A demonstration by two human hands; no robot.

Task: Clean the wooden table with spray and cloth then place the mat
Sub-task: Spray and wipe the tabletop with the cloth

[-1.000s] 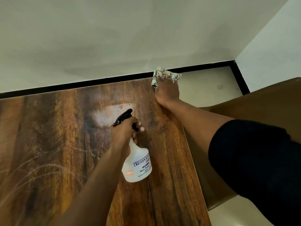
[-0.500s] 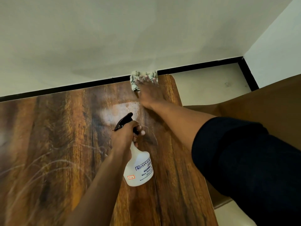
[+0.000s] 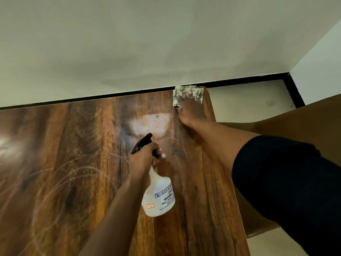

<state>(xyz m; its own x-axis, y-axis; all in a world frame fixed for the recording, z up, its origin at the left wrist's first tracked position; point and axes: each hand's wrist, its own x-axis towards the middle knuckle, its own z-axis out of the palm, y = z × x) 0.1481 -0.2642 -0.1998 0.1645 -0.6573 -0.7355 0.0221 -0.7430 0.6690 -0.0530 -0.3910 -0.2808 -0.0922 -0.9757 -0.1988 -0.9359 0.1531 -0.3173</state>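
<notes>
One spray bottle (image 3: 158, 197), label reading "KISSAN", sits gripped in my left hand (image 3: 143, 157) at centre frame; my right hand (image 3: 190, 111) presses one cloth (image 3: 184, 93) flat, upper right of the table (image 3: 73, 163).

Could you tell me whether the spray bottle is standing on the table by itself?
No, the left hand grips the spray bottle by its neck and black trigger head, holding it tilted over the wooden table.

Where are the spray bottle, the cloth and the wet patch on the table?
spray bottle (image 3: 159, 197), head view, on its white body.
cloth (image 3: 199, 92), head view, on the patterned fabric beyond the fingertips.
wet patch (image 3: 150, 125), head view, on its pale middle.
</notes>
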